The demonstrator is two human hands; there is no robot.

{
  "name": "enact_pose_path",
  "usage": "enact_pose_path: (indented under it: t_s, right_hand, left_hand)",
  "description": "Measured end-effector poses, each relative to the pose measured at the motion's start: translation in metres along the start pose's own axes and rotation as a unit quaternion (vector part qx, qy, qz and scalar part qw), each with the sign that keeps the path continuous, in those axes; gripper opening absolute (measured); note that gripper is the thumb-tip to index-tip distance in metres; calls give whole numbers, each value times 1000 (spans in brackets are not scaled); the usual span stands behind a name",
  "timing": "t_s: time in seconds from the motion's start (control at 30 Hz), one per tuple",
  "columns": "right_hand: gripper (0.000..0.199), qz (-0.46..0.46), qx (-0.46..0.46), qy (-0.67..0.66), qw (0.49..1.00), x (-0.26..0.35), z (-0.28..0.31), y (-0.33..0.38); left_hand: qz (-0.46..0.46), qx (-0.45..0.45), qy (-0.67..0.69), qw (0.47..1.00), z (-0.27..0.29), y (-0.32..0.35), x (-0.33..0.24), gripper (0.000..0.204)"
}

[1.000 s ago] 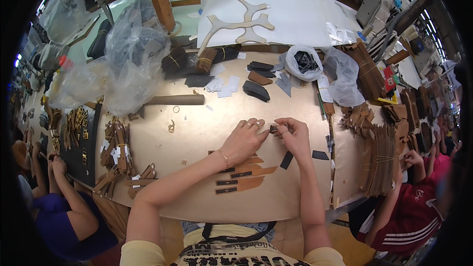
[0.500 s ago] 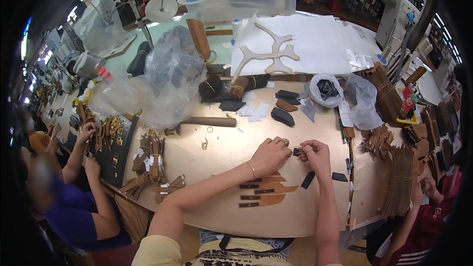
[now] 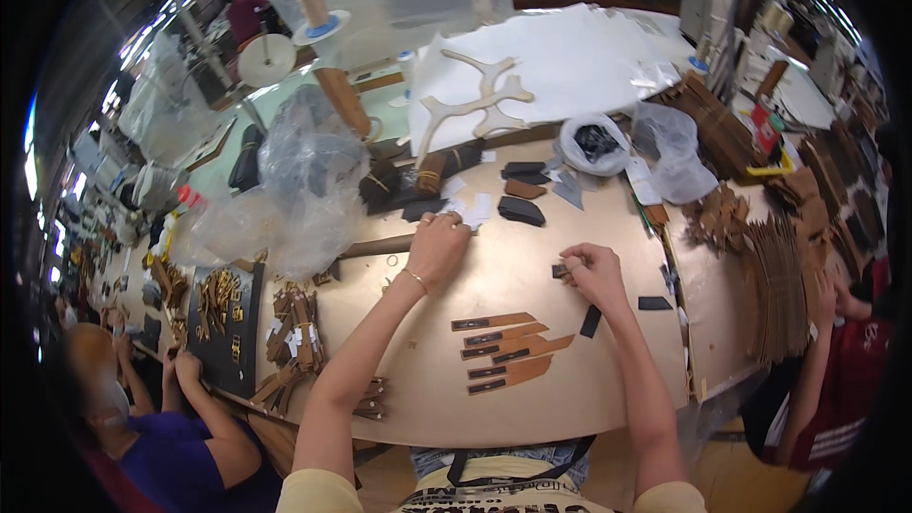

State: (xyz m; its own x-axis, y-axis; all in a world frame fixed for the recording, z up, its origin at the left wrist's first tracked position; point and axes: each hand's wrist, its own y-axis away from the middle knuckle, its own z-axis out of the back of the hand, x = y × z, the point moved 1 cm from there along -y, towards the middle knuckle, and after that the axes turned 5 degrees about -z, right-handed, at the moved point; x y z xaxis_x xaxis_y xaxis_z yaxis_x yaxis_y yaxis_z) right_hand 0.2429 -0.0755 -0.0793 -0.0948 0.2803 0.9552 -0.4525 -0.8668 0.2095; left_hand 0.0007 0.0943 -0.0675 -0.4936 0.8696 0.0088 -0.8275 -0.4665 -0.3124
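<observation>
My right hand (image 3: 593, 273) pinches a small dark piece (image 3: 559, 272) between thumb and fingers above the table. Stretched forward, my left hand (image 3: 440, 252) has its fingers bent down beside the white paper slips (image 3: 483, 205); its fingertips are hidden, so what they hold does not show. Between my forearms lie several brown leather strips (image 3: 532, 370) with pointed ends, each bearing a dark piece at its left end. One loose dark strip (image 3: 590, 322) rests under my right wrist, and another dark strip (image 3: 655, 303) lies right of it.
Beyond my left hand are dark bundles (image 3: 380, 188), a brown roll (image 3: 378, 247) and clear plastic bags (image 3: 313, 157). Stacked dark pieces (image 3: 522, 211) and a white bag (image 3: 594, 144) stand farther back. Brown strip stacks (image 3: 774, 290) lie right; co-workers sit at both sides.
My left hand has left my right hand's side and reached forward and left to the paper slips. My right hand still pinches the dark piece. The whole view has shifted.
</observation>
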Motion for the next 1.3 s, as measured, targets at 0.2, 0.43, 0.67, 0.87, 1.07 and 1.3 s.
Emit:
enact_pose_path:
  t_s: [0.2, 0.43, 0.67, 0.87, 1.07, 1.3]
  right_hand:
    - [23, -8, 7, -1, 1000, 4, 2, 2]
    - [24, -10, 13, 0, 1000, 9, 3, 3]
    - [23, -25, 29, -41, 998, 4, 5, -1]
    - [23, -32, 28, -45, 998, 3, 5, -2]
    - [37, -4, 48, -8, 999, 12, 9, 8]
    - [39, 40, 73, 93, 992, 23, 12, 21]
  left_hand:
    - [83, -45, 119, 988, 13, 1, -8, 4]
    - [-24, -74, 260, 963, 19, -8, -60, 16]
    - [-183, -6, 235, 955, -2, -21, -92, 22]
    - [-193, -5, 169, 966, -9, -21, -94, 16]
    - [-169, 70, 210, 961, -1, -27, -98, 18]
    - [-125, 46, 352, 926, 2, -18, -92, 36]
